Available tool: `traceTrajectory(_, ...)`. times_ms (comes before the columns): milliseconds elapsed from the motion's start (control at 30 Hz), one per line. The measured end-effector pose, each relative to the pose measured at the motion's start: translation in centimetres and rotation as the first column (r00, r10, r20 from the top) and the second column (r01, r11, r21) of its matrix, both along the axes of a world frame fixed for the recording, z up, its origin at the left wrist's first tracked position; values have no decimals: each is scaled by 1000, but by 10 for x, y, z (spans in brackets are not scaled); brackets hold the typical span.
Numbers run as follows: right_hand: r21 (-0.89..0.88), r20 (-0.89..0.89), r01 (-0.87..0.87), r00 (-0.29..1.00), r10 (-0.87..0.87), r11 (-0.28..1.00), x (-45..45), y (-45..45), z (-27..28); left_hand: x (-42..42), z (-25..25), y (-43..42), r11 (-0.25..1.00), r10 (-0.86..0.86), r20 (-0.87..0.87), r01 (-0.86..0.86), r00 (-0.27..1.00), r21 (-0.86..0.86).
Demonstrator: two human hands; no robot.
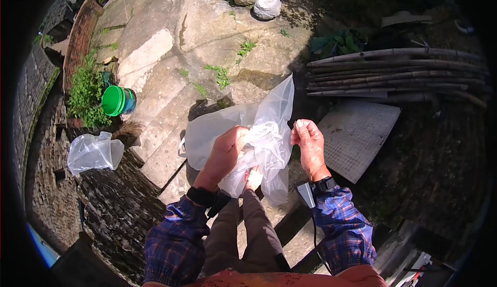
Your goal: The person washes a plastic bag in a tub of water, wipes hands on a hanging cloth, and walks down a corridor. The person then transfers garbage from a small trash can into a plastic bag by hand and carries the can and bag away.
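A large translucent white plastic bag (220,130) hangs in front of my legs, bunched and crumpled at its middle. My left hand (226,151) is closed on the bunched plastic at its left side. Just right of the bag, my right hand (309,144) is raised with its thumb and fingers pinched together; whatever lies between the fingertips, if anything, is too small to make out. One corner of the bag points up between the hands, and its lower part drapes over my knees and one foot.
A green bucket (118,101) stands left beside a leafy plant (87,93). Another clear plastic bag (95,153) lies on the stone wall. At right are bamboo poles (388,72) and a pale flat board (357,137). A white sack (267,6) sits ahead.
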State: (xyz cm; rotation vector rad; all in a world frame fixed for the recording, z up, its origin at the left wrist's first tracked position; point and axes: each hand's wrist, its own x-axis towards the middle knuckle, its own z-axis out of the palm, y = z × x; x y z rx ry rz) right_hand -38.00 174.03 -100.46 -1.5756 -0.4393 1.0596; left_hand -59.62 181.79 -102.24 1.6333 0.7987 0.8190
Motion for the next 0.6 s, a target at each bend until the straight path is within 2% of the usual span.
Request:
traceTrajectory(67,-101,85,71,994,-62,992,26,-12,-30,-15,-1,1,964,-73,-9,68,997,-258)
traceTrajectory(100,-233,186,49,982,-5,971,41,-21,-46,-20,5,2,964,-80,-12,74,997,-255)
traceTrajectory(167,-367,214,-82,962,169,927,63,-41,-85,-28,23,5,882,-24,127,81,992,-464)
traceTrajectory(200,-460,22,-126,988,153,879,58,-43,-71,-40,18,11,815,-47,149,124,988,-566)
traceTrajectory(233,-536,-168,-189,979,116,823,52,-44,-57,-46,16,11,816,-51,145,125,988,-565)
traceTrajectory(267,-403,-468,-309,878,96,862,52,-46,-57,-49,18,12,797,18,200,106,980,-594)
traceTrajectory(300,-339,-627,-302,778,25,891,47,-51,-80,-55,18,13,776,91,249,88,964,-625)
traceTrajectory(367,-67,-862,-268,500,80,961,34,-56,-114,-68,14,16,743,132,213,46,968,-667)
traceTrajectory(400,-70,-865,-266,496,75,961,22,-50,-109,-73,7,18,753,159,206,16,966,-658)
traceTrajectory(467,-42,-809,-140,585,49,989,6,-38,-98,-82,-4,21,754,201,222,-6,954,-657)
traceTrajectory(500,-42,-810,-134,585,45,990,5,-37,-96,-86,-8,23,754,195,220,-2,956,-657)
traceTrajectory(567,13,-794,-172,597,115,985,5,-31,-90,-90,-8,27,740,286,179,-99,942,-665)
traceTrajectory(600,-8,-767,-134,636,80,991,1,-27,-86,-90,-3,26,743,319,118,-171,940,-648)
